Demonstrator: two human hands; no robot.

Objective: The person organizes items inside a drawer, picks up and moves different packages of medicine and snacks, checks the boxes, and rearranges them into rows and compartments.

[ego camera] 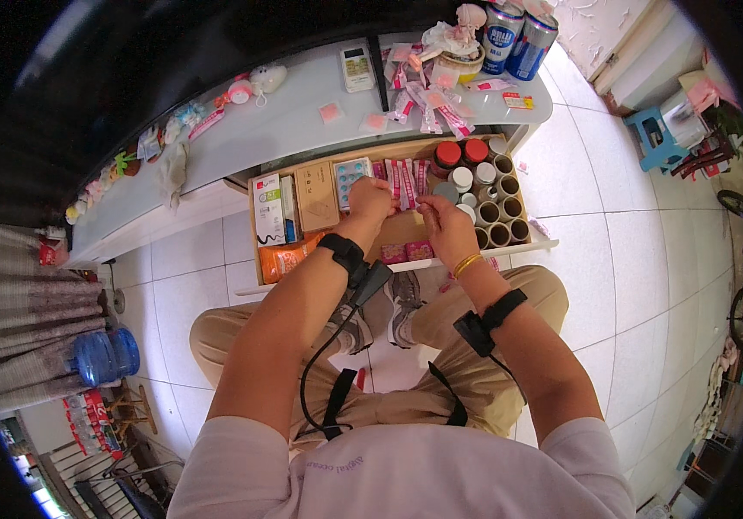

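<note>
Both hands are over an open wooden drawer (410, 224). My left hand (370, 202), its fingers curled, is beside a row of pink-and-white stick sachets (400, 180) and partly covers a blister pack of blue pieces (350, 176). My right hand (447, 224) is to the right of the sachets, thumb and forefinger close together. Whether either hand pinches something small is too fine to tell. Small pink patterned boxes (406, 252) lie at the drawer's front. Right of my right hand stand white-capped bottles (462, 177), red-capped jars (448, 154) and several open cardboard tubes (511, 207).
Flat boxes (317, 194) and an orange packet (284, 261) fill the drawer's left side. On the glass-topped cabinet (280, 123) above lie loose pink sachets (429, 107), a white handheld device (357, 68) and blue cans (530, 48). A blue stool (655, 137) stands at right.
</note>
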